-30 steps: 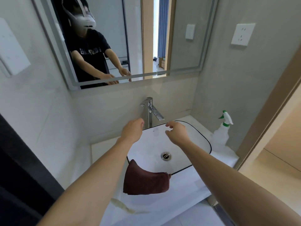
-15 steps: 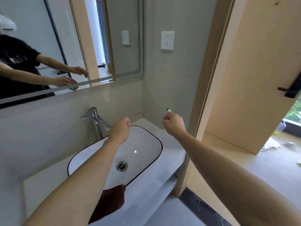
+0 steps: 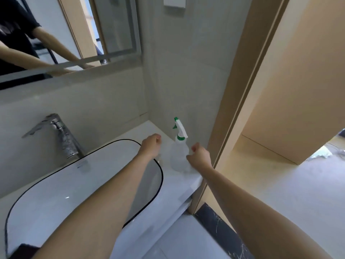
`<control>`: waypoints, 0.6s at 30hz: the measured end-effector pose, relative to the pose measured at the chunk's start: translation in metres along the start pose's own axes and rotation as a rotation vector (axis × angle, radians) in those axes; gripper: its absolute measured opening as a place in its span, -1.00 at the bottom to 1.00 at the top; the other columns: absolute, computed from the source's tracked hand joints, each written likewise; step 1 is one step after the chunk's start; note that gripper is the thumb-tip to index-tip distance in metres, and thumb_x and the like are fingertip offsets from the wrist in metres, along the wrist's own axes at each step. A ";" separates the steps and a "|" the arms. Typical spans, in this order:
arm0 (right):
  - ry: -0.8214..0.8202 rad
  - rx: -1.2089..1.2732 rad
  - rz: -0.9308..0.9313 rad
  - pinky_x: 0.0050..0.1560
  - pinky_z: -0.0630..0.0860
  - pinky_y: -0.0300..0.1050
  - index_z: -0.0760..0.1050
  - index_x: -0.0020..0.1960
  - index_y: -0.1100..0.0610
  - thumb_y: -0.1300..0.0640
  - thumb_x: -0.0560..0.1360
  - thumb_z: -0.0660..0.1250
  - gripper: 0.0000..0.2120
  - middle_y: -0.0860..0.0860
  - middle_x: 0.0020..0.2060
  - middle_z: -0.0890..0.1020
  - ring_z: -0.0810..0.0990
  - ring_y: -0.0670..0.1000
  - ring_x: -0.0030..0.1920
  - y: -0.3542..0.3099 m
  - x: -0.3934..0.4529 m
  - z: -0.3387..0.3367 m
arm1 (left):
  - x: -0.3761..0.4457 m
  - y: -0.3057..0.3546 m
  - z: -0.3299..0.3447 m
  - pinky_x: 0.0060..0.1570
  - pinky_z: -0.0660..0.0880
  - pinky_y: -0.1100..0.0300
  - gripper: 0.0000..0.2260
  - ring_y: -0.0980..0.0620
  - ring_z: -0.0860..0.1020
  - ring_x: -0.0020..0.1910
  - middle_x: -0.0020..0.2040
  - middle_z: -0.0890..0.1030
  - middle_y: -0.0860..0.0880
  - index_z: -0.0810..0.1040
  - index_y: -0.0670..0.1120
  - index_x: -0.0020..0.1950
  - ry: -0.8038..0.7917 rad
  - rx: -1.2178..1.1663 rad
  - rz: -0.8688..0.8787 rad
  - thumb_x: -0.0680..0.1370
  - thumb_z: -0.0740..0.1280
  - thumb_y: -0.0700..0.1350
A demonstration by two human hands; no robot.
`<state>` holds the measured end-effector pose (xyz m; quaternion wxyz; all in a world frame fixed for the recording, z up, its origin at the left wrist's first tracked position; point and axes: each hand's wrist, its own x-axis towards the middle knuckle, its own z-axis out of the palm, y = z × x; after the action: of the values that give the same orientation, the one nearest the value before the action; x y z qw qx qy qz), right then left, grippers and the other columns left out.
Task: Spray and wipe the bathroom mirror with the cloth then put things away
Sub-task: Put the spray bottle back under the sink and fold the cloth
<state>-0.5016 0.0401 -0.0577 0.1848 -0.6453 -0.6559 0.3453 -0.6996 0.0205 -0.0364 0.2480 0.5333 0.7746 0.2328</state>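
A clear spray bottle (image 3: 178, 152) with a white and green trigger head stands upright on the white counter (image 3: 183, 186), in the corner by the wall. My right hand (image 3: 199, 158) is at the bottle's right side with its fingers curled but apart; it has no grip on the bottle. My left hand (image 3: 150, 146) hovers left of the bottle in a loose fist and holds nothing. A corner of the dark brown cloth (image 3: 24, 249) shows at the basin's front edge, bottom left. The mirror (image 3: 115, 27) hangs at the upper left and reflects my arms.
A white basin with a black rim (image 3: 162, 176) fills the counter's left side, with a chrome faucet (image 3: 61, 135) behind it. A wooden door frame (image 3: 240, 101) stands right beside the bottle. A wall socket (image 3: 174, 1) sits above. Grey floor lies below.
The view has swung right and down. Both hands have moved right from above the basin to either side of the spray bottle, which is now in full view.
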 end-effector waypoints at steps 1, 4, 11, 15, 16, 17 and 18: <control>-0.025 0.005 0.008 -0.13 0.42 -0.12 0.40 0.28 0.20 0.20 0.48 0.37 -0.61 0.13 0.08 0.56 0.52 0.12 -0.02 0.004 0.008 0.005 | 0.007 0.001 0.007 0.29 0.37 0.11 -0.64 -0.19 0.45 0.37 0.41 0.49 -0.20 0.46 -0.19 0.43 -0.045 0.009 -0.031 0.66 0.08 -0.23; -0.092 0.026 0.026 -0.13 0.44 -0.13 0.30 0.40 0.17 0.09 0.47 0.46 -0.41 0.14 0.21 0.53 0.55 0.13 0.07 0.017 0.022 0.021 | 0.017 0.004 0.025 0.35 0.32 0.15 -0.55 -0.15 0.39 0.44 0.48 0.41 -0.16 0.30 -0.15 0.54 -0.211 0.070 -0.072 0.63 0.12 -0.28; -0.041 0.152 0.044 -0.04 0.45 -0.08 0.22 0.48 0.12 -0.05 0.28 0.63 -0.08 0.08 0.28 0.48 0.52 0.16 0.24 0.030 0.048 0.071 | 0.040 0.007 0.056 0.37 0.40 0.02 -0.59 -0.14 0.45 0.40 0.43 0.47 -0.15 0.38 -0.16 0.47 -0.383 0.027 -0.036 0.61 0.20 -0.24; 0.060 0.156 0.063 -0.09 0.50 -0.06 0.33 0.37 0.11 -0.10 0.27 0.63 -0.19 0.05 0.17 0.56 0.58 0.13 0.16 0.021 0.056 0.081 | 0.039 -0.001 0.055 0.34 0.43 -0.03 -0.62 -0.16 0.50 0.34 0.35 0.55 -0.18 0.46 -0.20 0.40 -0.327 -0.078 -0.056 0.58 0.16 -0.30; 0.069 0.142 0.042 -0.08 0.52 -0.05 0.35 0.35 0.10 -0.12 0.27 0.62 -0.21 0.04 0.14 0.58 0.59 0.12 0.14 0.017 0.057 0.079 | 0.036 -0.002 0.051 0.33 0.45 -0.03 -0.62 -0.16 0.51 0.32 0.32 0.56 -0.18 0.48 -0.21 0.37 -0.306 -0.101 -0.060 0.57 0.15 -0.31; 0.072 0.139 0.005 -0.07 0.53 -0.05 0.37 0.34 0.08 -0.14 0.27 0.62 -0.23 0.02 0.12 0.59 0.60 0.11 0.11 0.010 0.058 0.077 | 0.033 -0.004 0.046 0.32 0.45 -0.01 -0.62 -0.15 0.52 0.32 0.31 0.57 -0.17 0.48 -0.20 0.36 -0.277 -0.137 -0.064 0.56 0.13 -0.32; 0.070 0.150 -0.042 -0.07 0.53 -0.05 0.38 0.33 0.05 -0.15 0.27 0.61 -0.25 -0.01 0.10 0.59 0.60 0.09 0.09 0.002 0.060 0.072 | 0.031 -0.005 0.037 0.32 0.45 0.01 -0.60 -0.13 0.52 0.32 0.31 0.57 -0.15 0.48 -0.18 0.36 -0.237 -0.185 -0.068 0.55 0.13 -0.33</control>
<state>-0.5561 0.0826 -0.1211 0.2626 -0.6275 -0.6347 0.3666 -0.6894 0.0517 -0.0722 0.3937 0.5052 0.7327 0.2299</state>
